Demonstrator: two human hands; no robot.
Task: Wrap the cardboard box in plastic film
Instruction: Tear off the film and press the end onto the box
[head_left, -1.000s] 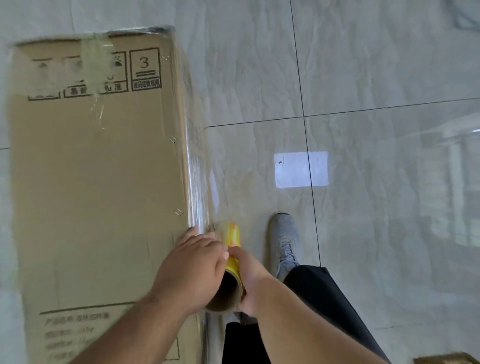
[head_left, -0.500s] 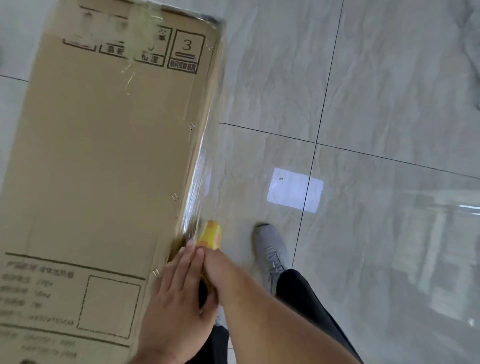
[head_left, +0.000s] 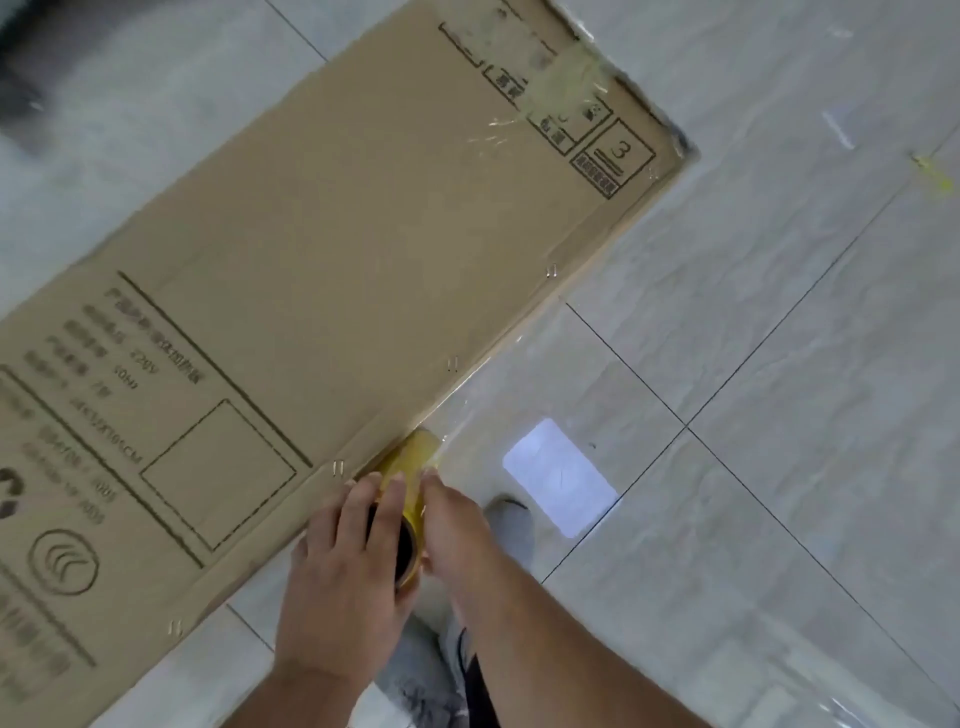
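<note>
A long brown cardboard box (head_left: 332, 270) with black printed labels stands on the tiled floor and runs diagonally from lower left to upper right. Clear plastic film (head_left: 483, 384) shines along its right edge and upper corner. A yellow film roll (head_left: 410, 467) on a cardboard core sits against the box's lower right edge. My left hand (head_left: 348, 566) holds the roll's near end from the left, fingers over its open core. My right hand (head_left: 452, 525) grips the same roll from the right.
Glossy grey floor tiles (head_left: 727, 519) with dark grout lines surround the box. A bright rectangular light reflection (head_left: 561, 475) lies just right of the roll. My grey shoe (head_left: 511, 525) and dark trouser leg sit below the hands. A small yellow scrap (head_left: 937, 179) lies far right.
The view has swung, so the box now lies diagonally instead of upright. Both hands keep hold of the roll, which has stayed at the box's lower right edge with film trailing upward.
</note>
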